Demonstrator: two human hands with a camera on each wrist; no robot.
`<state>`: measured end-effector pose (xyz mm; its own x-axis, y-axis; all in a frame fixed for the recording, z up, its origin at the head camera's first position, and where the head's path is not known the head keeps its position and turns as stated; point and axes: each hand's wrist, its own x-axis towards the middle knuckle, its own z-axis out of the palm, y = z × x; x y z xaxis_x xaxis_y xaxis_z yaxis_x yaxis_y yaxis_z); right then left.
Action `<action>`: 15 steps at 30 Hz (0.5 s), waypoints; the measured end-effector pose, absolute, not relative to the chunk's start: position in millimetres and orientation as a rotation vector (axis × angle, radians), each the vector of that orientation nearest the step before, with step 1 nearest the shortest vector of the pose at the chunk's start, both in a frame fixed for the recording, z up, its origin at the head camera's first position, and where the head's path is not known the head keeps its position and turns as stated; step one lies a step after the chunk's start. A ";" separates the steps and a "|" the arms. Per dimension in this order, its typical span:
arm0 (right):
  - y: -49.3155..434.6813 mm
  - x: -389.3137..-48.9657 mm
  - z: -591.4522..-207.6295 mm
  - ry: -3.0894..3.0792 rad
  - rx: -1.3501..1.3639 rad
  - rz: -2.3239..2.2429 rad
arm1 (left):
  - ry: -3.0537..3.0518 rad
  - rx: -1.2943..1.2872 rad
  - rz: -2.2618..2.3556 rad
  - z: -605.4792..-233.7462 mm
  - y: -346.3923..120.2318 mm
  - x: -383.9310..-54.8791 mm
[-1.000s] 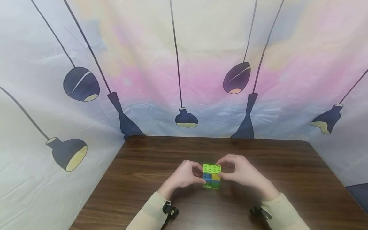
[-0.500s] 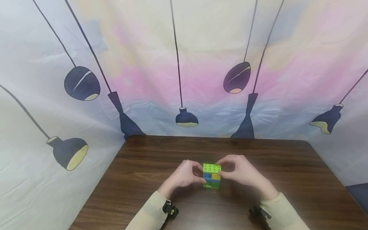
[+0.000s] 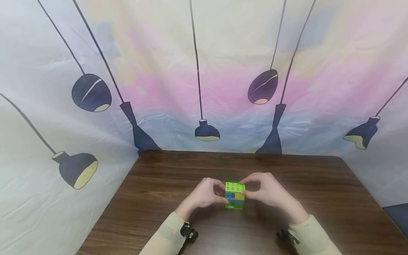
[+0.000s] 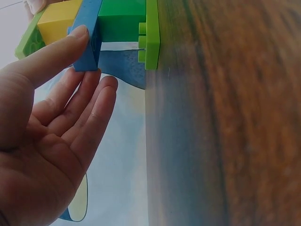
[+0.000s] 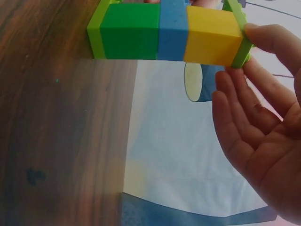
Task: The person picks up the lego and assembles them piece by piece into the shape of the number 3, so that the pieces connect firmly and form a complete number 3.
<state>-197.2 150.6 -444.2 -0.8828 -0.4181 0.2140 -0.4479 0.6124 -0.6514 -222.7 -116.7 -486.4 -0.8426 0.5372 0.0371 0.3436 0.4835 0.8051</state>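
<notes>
A stack of toy building bricks stands upright on the table, centred between both hands in the head view. From bottom to top it has a light green base plate [image 4: 152, 37], a green brick [image 5: 129, 32], a blue plate [image 4: 89, 49], a yellow brick [image 5: 211, 35] and a light green top plate [image 3: 234, 186]. My left hand [image 3: 207, 193] pinches the blue plate's overhanging end, thumb on one side and fingertips on the other. At the upper right, my right hand [image 3: 271, 191] grips the top plate's edge between thumb and fingers. Fingertips hide parts of both plates.
The brown wooden table [image 3: 165, 170] extends around the stack. Behind it hangs a pastel cloth [image 3: 223, 88] printed with dark lamps. Each sleeve carries a black wrist camera, one on the left [image 3: 189, 232] and one on the right [image 3: 288, 235].
</notes>
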 end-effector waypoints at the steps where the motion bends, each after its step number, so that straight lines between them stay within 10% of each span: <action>1: 150.7 -196.9 -443.9 -2.793 0.739 1.141 | 2.509 0.761 1.288 -486.2 -116.7 -222.6; 15: 146.2 -191.2 -440.7 -2.780 0.770 1.031 | 2.517 0.744 1.276 -486.7 -116.9 -221.8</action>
